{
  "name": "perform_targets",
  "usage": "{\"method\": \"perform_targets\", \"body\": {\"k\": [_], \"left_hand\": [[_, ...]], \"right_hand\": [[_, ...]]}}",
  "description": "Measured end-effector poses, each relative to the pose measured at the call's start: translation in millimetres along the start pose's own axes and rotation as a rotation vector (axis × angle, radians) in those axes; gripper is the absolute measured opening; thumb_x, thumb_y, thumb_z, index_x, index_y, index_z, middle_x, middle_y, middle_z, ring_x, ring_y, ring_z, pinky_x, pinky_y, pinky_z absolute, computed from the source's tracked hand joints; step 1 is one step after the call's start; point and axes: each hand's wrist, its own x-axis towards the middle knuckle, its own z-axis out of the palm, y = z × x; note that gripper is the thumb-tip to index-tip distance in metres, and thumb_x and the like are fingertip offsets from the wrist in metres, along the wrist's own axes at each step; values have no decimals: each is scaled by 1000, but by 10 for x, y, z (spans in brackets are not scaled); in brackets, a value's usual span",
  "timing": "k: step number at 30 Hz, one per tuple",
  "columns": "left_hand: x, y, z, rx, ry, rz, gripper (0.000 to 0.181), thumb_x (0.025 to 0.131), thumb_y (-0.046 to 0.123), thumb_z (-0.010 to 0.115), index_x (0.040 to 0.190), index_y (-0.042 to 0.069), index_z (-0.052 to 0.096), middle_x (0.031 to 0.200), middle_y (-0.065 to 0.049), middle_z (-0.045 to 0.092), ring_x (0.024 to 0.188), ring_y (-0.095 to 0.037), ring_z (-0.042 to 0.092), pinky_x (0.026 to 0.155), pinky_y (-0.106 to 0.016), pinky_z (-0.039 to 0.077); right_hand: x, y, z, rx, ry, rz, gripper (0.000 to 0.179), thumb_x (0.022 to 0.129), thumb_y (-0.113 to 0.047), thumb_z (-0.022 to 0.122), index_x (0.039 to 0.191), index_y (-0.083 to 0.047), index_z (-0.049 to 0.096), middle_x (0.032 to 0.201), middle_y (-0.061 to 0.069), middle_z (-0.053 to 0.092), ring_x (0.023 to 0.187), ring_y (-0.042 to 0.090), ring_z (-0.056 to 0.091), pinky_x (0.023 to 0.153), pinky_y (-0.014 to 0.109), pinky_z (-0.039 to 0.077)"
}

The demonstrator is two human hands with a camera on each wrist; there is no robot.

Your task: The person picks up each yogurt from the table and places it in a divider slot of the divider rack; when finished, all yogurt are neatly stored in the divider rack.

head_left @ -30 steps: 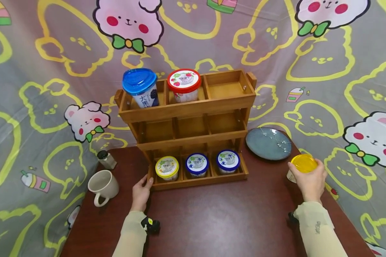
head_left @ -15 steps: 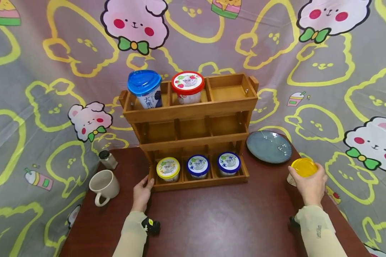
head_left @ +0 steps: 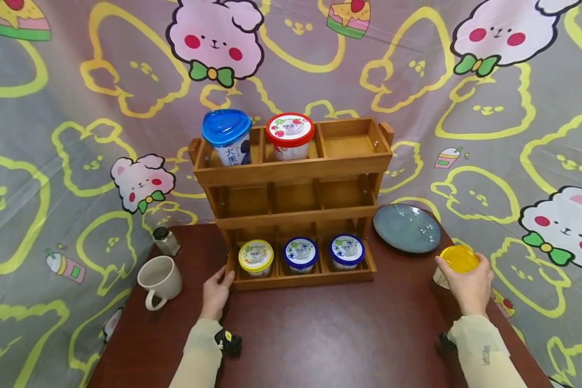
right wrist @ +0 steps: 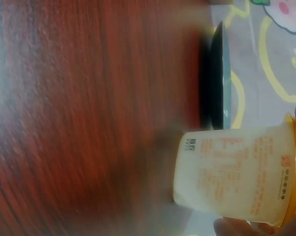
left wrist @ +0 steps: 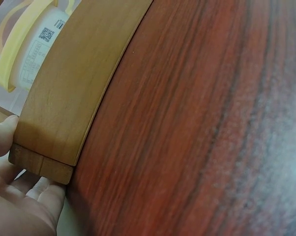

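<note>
A three-tier wooden rack (head_left: 293, 171) stands on the dark red-brown table. At its bottom left corner is my left hand (head_left: 215, 295); in the left wrist view, thumb and fingers hold the end of the wooden front board (left wrist: 81, 83). Over at the right edge of the table, my right hand (head_left: 471, 288) grips a plastic cup (right wrist: 231, 177) by its clear yellow lid (head_left: 459, 258). The cup looks upright, its pale side printed with orange text. Bottom-tier compartments hold a yellow-lidded tub (head_left: 256, 257) and two blue-lidded tubs (head_left: 300, 254).
On the top tier sit a tall blue-lidded cup (head_left: 228, 137) and a red-lidded tub (head_left: 290, 134). A grey-blue plate (head_left: 406, 229) lies right of the rack. To the left are a beige mug (head_left: 160, 280) and a black-capped jar (head_left: 166, 241). Patterned cloth (head_left: 291, 81) hangs behind.
The head view has shifted, so the rack and cloth appear lower and slightly further right. Both hands keep their holds on the rack and the yellow-lidded cup.
</note>
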Motion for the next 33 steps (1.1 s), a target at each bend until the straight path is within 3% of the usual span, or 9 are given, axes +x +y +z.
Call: {"method": "perform_targets", "body": {"k": [5, 9, 14, 18, 23, 26, 29, 33], "left_hand": [[-9, -11, 23, 2, -3, 4, 53, 101, 21, 59, 145, -5, 45, 148, -24, 43, 138, -37, 37, 112, -51, 31], [-10, -18, 28, -1, 0, 0, 52, 101, 21, 59, 145, -4, 46, 148, -23, 44, 137, -36, 38, 112, -50, 32], [-7, -14, 18, -1, 5, 4, 53, 102, 22, 59, 145, -4, 45, 148, -23, 44, 137, -36, 38, 112, -51, 32], [-3, -13, 14, -1, 0, 3, 53, 102, 22, 58, 146, -4, 44, 148, -24, 43, 138, -36, 37, 112, -51, 32], [0, -11, 17, 3, -1, 2, 54, 102, 23, 58, 146, -5, 44, 148, -25, 43, 138, -37, 37, 112, -51, 32], [2, -7, 18, 4, -1, -1, 53, 102, 23, 57, 146, -5, 44, 149, -24, 43, 138, -37, 38, 112, -51, 32], [2, 3, 17, 4, 2, -3, 53, 102, 22, 58, 146, -5, 44, 149, -24, 43, 138, -36, 38, 112, -50, 32], [-1, 15, 14, -1, 12, 9, 53, 102, 21, 58, 145, -6, 45, 147, -26, 44, 137, -37, 38, 112, -51, 32]], "right_hand": [[-89, -76, -81, -5, 27, -12, 108, 79, -62, 73, 157, -9, 20, 149, 27, 33, 128, 48, 34, 100, 69, 31], [-181, -352, -191, 36, 66, -63, 104, 80, -57, 75, 156, -11, 22, 149, 23, 35, 129, 44, 35, 102, 66, 32], [-250, -960, -415, 112, 124, -172, 95, 80, -50, 78, 154, -18, 28, 149, 13, 39, 130, 35, 37, 105, 59, 35], [-342, -1540, -615, 184, 178, -286, 88, 78, -46, 80, 151, -25, 35, 148, 2, 44, 127, 27, 42, 104, 43, 38], [-537, -2303, -873, 349, 219, -429, 80, 77, -36, 83, 145, -30, 42, 139, -4, 49, 120, 17, 46, 95, 26, 40], [-657, -2722, -1002, 436, 218, -509, 77, 77, -32, 83, 143, -27, 43, 136, -5, 50, 119, 14, 46, 95, 25, 42], [-682, -3045, -1039, 446, 218, -615, 77, 74, -35, 84, 141, -26, 46, 134, -5, 52, 118, 15, 47, 94, 24, 41], [-577, -3344, -940, 358, 199, -733, 82, 70, -43, 86, 141, -25, 48, 134, -4, 54, 117, 16, 48, 95, 27, 38]]}}
